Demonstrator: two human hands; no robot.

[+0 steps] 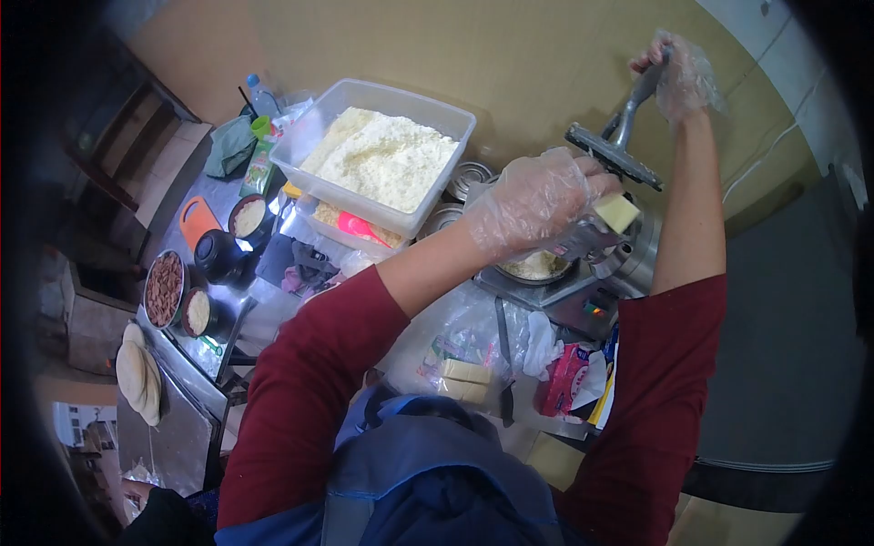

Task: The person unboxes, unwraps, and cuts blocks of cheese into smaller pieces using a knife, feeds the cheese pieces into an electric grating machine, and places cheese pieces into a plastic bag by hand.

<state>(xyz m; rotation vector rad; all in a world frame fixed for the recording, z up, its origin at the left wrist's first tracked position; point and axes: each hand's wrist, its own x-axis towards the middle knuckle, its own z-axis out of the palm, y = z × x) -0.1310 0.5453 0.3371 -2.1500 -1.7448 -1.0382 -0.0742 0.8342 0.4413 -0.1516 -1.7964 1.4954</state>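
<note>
My left hand [537, 198], in a clear plastic glove, is closed on a pale yellow block of cheese [617, 212] at the mouth of a metal grating machine [637, 262]. My right hand [687, 80], gloved too, grips the raised lever handle [646, 84] of that machine. The lever's flat press plate [614, 156] hangs above the cheese, apart from it. Beneath the machine's outlet stands a bowl of pale shreds [535, 266], partly hidden by my left forearm. More cheese blocks [464, 380] lie on a clear plastic bag below.
A clear plastic tub [437, 196] heaped with white crumbly food stands left of the machine. Further left are bowls, one with brown pieces [165, 289], an orange board [198, 221] and flat dough [138, 375]. A pink box [569, 378] sits near my right arm. Another person's hand [138, 489] shows lower left.
</note>
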